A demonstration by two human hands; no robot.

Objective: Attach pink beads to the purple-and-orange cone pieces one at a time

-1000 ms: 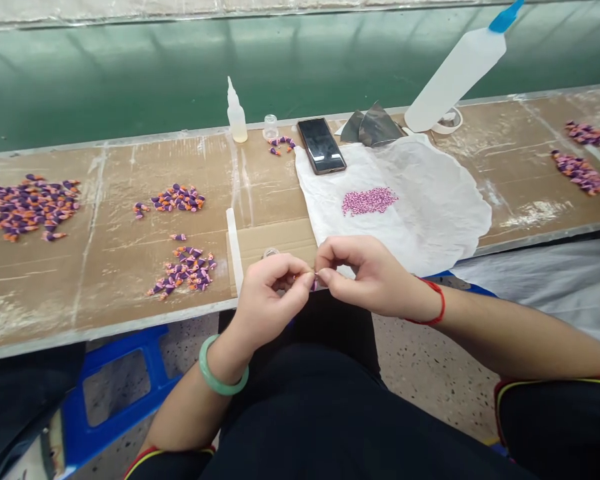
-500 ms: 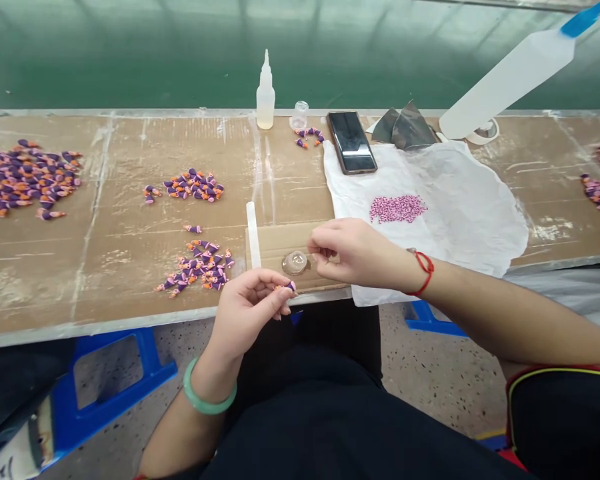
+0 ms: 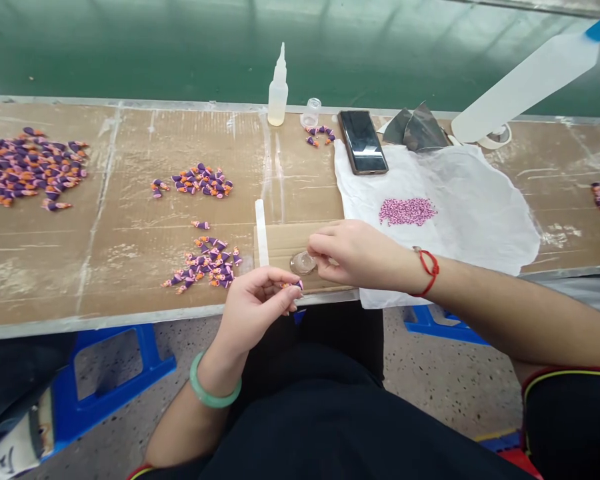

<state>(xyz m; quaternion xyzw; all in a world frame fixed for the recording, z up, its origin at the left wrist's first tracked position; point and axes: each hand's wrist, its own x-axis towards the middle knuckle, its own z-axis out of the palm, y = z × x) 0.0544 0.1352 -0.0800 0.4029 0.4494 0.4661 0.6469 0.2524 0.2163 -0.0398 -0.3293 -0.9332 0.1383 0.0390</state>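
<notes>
Pinching a purple piece [image 3: 299, 285] between thumb and forefinger, the left hand [image 3: 260, 307] hangs near the front edge of the table [image 3: 145, 233]. The right hand [image 3: 347, 257] is just beside a clear dish [image 3: 303, 263], its fingers curled together; their tips are hidden, so whether they grip anything cannot be told. The dish sits on cardboard [image 3: 287, 235], near a white strip [image 3: 262, 230]. More purple, pink and orange pieces lie in piles [image 3: 33, 167] to the left. Pink beads [image 3: 409, 211] lie on a cloth [image 3: 480, 200], a dark-screened phone [image 3: 363, 141] overlapping its corner. Behind stand a plain dropper bottle [image 3: 277, 103] and a leaning, blue-tipped bottle [image 3: 530, 83]. A white item [image 3: 15, 453] at lower left bears a dark mark, not readable.
</notes>
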